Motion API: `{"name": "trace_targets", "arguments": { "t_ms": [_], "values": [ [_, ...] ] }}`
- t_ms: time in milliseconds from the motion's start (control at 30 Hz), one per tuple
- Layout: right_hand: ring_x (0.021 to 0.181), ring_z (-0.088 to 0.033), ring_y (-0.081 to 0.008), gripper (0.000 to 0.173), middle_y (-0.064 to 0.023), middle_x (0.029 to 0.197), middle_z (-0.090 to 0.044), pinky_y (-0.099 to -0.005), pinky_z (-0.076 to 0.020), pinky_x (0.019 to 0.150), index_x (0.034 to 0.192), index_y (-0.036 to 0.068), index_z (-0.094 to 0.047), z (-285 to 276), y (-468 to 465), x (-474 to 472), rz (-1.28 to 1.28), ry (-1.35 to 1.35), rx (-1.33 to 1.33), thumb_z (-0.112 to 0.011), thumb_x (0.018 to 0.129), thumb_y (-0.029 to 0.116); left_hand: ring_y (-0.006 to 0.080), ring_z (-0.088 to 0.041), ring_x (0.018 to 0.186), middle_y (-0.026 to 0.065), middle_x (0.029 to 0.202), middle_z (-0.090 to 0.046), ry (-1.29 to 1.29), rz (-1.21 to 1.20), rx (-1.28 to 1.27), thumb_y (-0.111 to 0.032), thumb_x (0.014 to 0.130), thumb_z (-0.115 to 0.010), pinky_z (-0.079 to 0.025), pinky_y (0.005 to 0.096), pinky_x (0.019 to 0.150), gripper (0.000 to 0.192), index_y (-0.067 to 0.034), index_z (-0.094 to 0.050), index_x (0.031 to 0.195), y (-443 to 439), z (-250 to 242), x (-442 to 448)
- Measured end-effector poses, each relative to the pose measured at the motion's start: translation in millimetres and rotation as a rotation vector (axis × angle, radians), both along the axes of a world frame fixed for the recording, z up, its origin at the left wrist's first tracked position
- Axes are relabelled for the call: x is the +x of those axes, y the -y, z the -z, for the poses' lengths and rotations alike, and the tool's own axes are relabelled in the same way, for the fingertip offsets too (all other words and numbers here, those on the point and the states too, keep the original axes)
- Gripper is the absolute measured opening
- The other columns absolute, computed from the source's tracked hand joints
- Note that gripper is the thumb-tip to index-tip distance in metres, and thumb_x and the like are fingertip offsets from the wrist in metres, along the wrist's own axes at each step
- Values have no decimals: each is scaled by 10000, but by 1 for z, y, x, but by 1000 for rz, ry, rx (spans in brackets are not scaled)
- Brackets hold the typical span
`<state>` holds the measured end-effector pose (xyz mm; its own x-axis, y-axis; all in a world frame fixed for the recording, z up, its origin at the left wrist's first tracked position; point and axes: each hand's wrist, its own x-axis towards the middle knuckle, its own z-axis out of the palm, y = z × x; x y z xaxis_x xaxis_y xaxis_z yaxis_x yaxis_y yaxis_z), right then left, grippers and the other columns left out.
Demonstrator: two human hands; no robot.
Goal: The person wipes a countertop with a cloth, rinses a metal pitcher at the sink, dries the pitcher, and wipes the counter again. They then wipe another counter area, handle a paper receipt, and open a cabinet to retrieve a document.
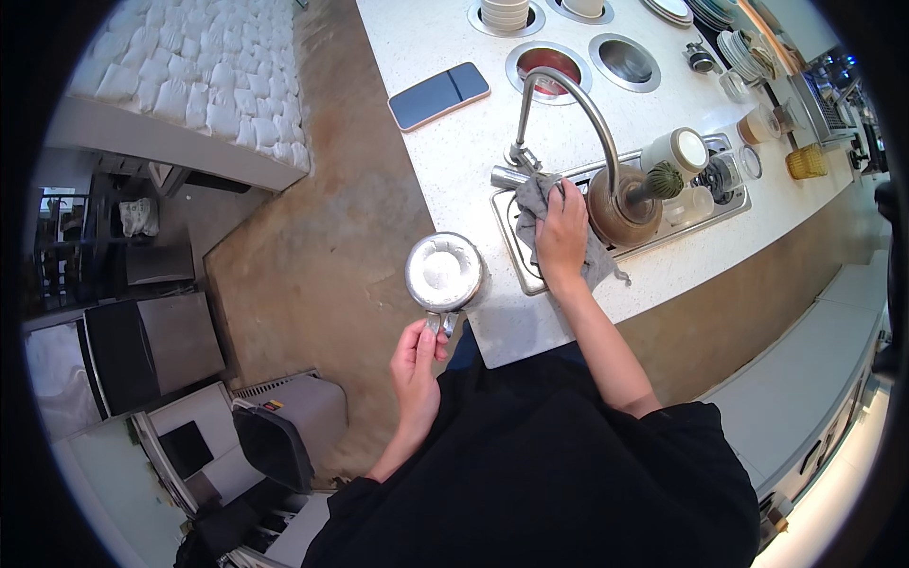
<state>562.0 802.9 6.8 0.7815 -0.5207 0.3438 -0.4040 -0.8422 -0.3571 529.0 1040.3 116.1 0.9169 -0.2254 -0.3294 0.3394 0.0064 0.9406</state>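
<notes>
My left hand [417, 358] grips the handle of a stainless steel pitcher [444, 272], held beside the counter's left edge with its round metal face up. My right hand [563, 234] is on a crumpled grey cloth [527, 213] at the left end of a metal drip tray [520, 273] set in the counter. Right of the cloth, on the tray, stands a brown round vessel [616, 213] with a green ribbed whisk-like head [664, 180] above it. The curved metal faucet [605, 121] arches over the tray. A white-topped container [689, 150] and clear cups [690, 206] are farther right.
A smartphone [440, 96] lies near the white counter's [461, 170] left edge. Behind the faucet are round metal-rimmed wells [625, 62], some holding cups [505, 14]. An amber glass [807, 162] and stacked plates [738, 57] stand at right. A grey bin [312, 419] is on the floor at lower left.
</notes>
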Motion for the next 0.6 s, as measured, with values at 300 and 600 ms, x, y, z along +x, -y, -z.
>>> {"name": "trace_targets", "arguments": {
  "t_ms": [300, 600],
  "values": [
    [1250, -391, -378, 471, -224, 1316, -435, -424, -349, 1036, 1086, -62, -516, 10, -35, -12, -140, 52, 57, -693, 692, 126, 71, -464, 731, 15, 853, -550, 4, 117, -31, -191, 973, -469, -386, 211, 680, 207, -10, -557, 1020, -16, 5, 16],
    [1176, -496, -319, 420, -165, 1224, -535, -393, -427, 967, 1016, -4, -580, 14, -44, -38, -454, 155, 62, -676, 607, 19, 65, -472, 715, 10, 837, -561, 87, 263, -72, -195, 971, -470, -391, 208, 667, 207, -14, -566, 1004, 8, 11, 43]
  ]
}}
